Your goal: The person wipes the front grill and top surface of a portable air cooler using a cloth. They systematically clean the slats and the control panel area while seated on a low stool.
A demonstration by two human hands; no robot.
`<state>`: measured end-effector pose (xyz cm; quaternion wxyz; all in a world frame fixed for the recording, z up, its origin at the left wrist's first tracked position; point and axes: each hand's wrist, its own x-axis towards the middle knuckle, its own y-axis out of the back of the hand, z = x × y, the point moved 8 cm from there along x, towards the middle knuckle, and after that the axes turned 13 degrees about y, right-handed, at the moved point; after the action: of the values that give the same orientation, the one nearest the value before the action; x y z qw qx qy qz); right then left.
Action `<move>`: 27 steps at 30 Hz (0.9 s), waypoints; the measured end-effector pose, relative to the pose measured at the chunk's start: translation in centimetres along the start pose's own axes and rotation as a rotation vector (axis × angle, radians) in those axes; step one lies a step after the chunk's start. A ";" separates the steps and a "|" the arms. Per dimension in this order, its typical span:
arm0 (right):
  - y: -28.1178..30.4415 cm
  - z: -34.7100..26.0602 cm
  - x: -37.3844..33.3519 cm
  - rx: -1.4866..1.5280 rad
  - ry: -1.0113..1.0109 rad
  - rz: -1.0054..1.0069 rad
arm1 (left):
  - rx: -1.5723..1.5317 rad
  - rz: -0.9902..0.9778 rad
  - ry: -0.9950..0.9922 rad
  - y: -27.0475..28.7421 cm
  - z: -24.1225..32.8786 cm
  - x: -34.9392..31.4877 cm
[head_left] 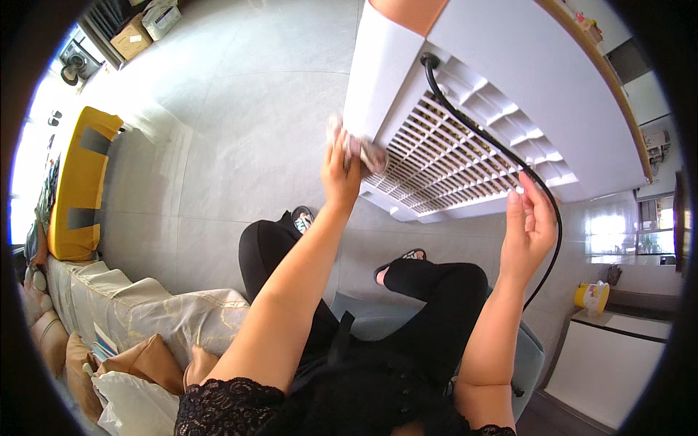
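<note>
A large white appliance [494,36] with a slatted vent grille [443,156] in its underside or back is tilted up in front of me. My left hand [342,174] is closed around a crumpled, pale, patterned cloth [372,155], pressing it near the grille's left edge; the cloth is blurred. A black power cord [476,129] leaves a round hole in the appliance and curves down to the right. Beside the grille's right end, my right hand [529,232] is raised with thumb and fingers apart. Its fingertips are close to the cord, which runs along the hand's outer side.
Below me is a blue-grey seat [363,312], on a grey tiled floor [240,94]. To the left stand a yellow piece of furniture [76,182] and a covered sofa [167,312] with cushions. A white cabinet [607,363] with a yellow tub [592,296] is at right.
</note>
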<state>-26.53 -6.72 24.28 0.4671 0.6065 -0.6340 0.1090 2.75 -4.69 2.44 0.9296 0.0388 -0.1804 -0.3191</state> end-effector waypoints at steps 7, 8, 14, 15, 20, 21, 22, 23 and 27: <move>0.1 0.0 0.1 0.077 -0.040 -0.007 | -0.292 0.108 -0.139 3.7 12.2 5.4; 0.0 0.1 0.2 0.094 -0.059 -0.007 | -0.407 0.138 -0.214 4.9 15.9 7.6; -0.3 0.4 0.2 0.138 -0.124 0.003 | -0.299 0.220 -0.465 4.0 21.0 10.6; -0.4 0.5 0.2 0.131 -0.117 0.003 | -0.322 0.224 -0.459 3.7 19.0 9.6; -0.4 -0.1 0.0 0.038 -0.056 -0.044 | -0.125 0.186 -0.160 0.5 3.4 1.7; -0.4 -0.4 0.1 0.008 -0.050 -0.040 | -0.103 0.158 -0.053 -0.2 0.3 -0.1; -0.5 -0.3 0.0 -0.015 -0.043 -0.051 | -0.038 0.164 0.052 -0.9 -2.6 -1.5; -0.5 -0.1 -0.1 -0.035 -0.036 -0.061 | -0.041 0.157 0.172 -1.4 -5.6 -2.7; -0.7 0.2 -0.3 -0.052 -0.050 -0.075 | -0.089 0.097 0.303 -2.1 -9.9 -3.4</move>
<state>-26.05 -6.85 23.60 0.4705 0.6200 -0.6250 0.0594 2.60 -4.67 -8.26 0.9613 0.0366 -0.0257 -0.2720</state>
